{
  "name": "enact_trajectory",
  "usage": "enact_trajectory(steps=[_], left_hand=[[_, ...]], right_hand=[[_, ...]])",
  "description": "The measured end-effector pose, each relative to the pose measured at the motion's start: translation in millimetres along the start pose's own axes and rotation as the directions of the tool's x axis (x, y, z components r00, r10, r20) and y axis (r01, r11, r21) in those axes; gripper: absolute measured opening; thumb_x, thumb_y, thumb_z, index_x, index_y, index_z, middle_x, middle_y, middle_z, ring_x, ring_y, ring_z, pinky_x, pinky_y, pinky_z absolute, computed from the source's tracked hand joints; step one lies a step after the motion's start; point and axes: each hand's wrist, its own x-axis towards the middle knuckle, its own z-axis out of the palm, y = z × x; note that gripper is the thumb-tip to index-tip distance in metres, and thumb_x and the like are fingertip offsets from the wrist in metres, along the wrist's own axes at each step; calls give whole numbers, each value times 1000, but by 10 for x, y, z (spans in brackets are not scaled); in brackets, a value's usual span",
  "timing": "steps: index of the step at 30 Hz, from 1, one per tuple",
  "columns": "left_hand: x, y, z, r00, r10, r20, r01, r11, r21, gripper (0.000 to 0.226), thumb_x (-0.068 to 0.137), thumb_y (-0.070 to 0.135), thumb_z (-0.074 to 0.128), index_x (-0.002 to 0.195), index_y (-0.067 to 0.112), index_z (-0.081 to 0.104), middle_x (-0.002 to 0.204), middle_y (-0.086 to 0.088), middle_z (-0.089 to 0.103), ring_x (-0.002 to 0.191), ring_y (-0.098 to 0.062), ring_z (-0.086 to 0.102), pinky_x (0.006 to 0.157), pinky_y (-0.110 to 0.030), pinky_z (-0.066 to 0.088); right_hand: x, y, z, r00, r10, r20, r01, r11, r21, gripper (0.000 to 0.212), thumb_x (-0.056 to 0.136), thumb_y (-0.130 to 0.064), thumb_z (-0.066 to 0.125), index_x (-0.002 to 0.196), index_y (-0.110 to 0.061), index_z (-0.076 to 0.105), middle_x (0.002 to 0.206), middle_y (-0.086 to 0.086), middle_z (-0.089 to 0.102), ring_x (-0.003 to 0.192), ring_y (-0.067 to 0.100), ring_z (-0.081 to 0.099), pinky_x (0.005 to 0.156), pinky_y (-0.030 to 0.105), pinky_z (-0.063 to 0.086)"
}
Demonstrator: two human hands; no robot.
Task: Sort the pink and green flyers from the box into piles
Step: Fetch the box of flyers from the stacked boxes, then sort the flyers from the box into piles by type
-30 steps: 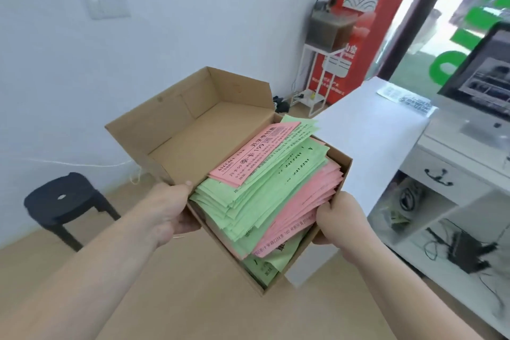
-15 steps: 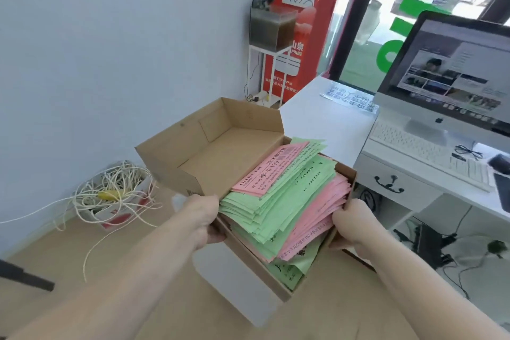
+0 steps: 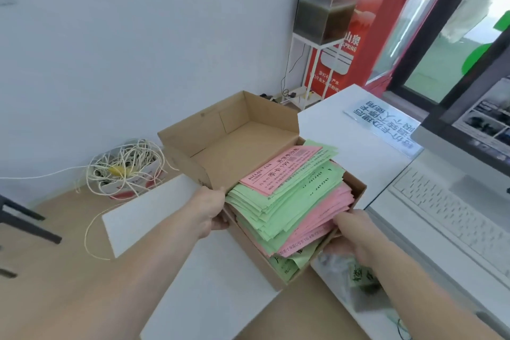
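Note:
I carry an open brown cardboard box (image 3: 220, 135) in both hands, held over the white counter (image 3: 345, 130). Its lid flap stands open at the back left. The box is stuffed with a mixed stack of green flyers (image 3: 284, 199) and pink flyers (image 3: 323, 218); one pink flyer (image 3: 281, 168) with black print lies on top. My left hand (image 3: 214, 211) grips the box's left wall. My right hand (image 3: 350, 232) grips the near right wall, its fingers hidden beneath the box.
A white keyboard (image 3: 452, 215) and a computer monitor (image 3: 477, 121) sit on the desk at right. A printed sign (image 3: 386, 124) lies on the counter. A tub of tangled cord (image 3: 127, 171) stands on the wooden floor at left. A small tank (image 3: 323, 16) tops a white rack.
I have carried the box toward and over the white counter. The view has swung right, so the stool has left the picture and the desk has come closer. Both hands keep their grip.

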Motion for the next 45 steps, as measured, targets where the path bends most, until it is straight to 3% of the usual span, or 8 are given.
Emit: enact_trajectory(steps=[4, 8, 12, 17, 25, 30, 40, 45], left_hand=[[323, 318, 327, 999, 17, -40, -16, 1000, 21, 30, 110, 29, 50, 98, 3, 59, 94, -22, 75, 77, -32, 71, 69, -44, 65], [536, 528, 532, 996, 27, -82, -25, 999, 23, 36, 109, 35, 51, 121, 2, 57, 99, -20, 75, 84, -34, 75, 72, -51, 65], [543, 576, 587, 993, -6, -120, 5, 1000, -10, 33, 108, 35, 54, 112, 3, 61, 98, -19, 77, 84, -34, 74, 81, -56, 64], [430, 311, 623, 961, 50, -273, -69, 996, -60, 35, 100, 52, 61, 116, 21, 63, 117, -8, 70, 104, -29, 71, 74, -47, 66], [105, 46, 1110, 950, 88, -301, -111, 992, -60, 53, 94, 57, 66, 135, 28, 49, 125, 5, 65, 112, -19, 65, 98, -40, 54], [-12, -217, 619, 909, 49, -413, -51, 999, 6, 69, 88, 66, 58, 141, 23, 47, 128, -1, 64, 110, -25, 65, 91, -41, 56], [-603, -960, -660, 853, -52, -519, -6, 994, -109, 40, 103, 54, 53, 135, 30, 49, 102, 10, 58, 84, -4, 55, 62, -21, 39], [-741, -1033, -1040, 806, 95, -585, -22, 991, 131, 39, 99, 51, 59, 133, 34, 53, 132, 5, 63, 115, -21, 60, 91, -37, 48]], right_hand=[[417, -289, -306, 979, -175, -105, 171, 984, -48, 45, 99, -16, 53, 142, -19, 42, 136, 11, 56, 106, 28, 63, 82, 49, 61], [789, -647, -594, 894, -432, -120, 378, 871, -314, 81, 97, -57, 57, 164, -36, 18, 171, 2, 17, 158, 20, 16, 123, 51, 24], [1166, -1058, -639, 931, -359, 69, 354, 838, -415, 76, 89, -83, 43, 152, -41, 45, 142, -2, 61, 135, 25, 52, 114, 47, 39], [1400, -1382, -660, 929, -343, 138, 369, 865, -339, 70, 94, -83, 28, 96, -24, 66, 105, 5, 70, 104, 31, 63, 96, 46, 47], [1606, -1358, -513, 868, -345, 356, 462, 823, -331, 81, 82, -62, 77, 153, -34, 47, 137, -2, 63, 112, 18, 66, 103, 42, 53], [1373, -1116, -60, 817, -361, 450, 548, 727, -412, 104, 62, -92, 66, 152, -45, 43, 136, -11, 64, 117, 18, 66, 105, 46, 52], [303, -689, 1126, 677, -402, 616, 715, 559, -420, 55, 78, -87, 51, 120, -51, 53, 101, -21, 70, 98, 16, 68, 92, 47, 56], [53, -710, 1338, 644, -343, 684, 649, 718, -251, 43, 81, -79, 64, 114, -52, 62, 108, -21, 74, 101, 6, 71, 95, 39, 57]])
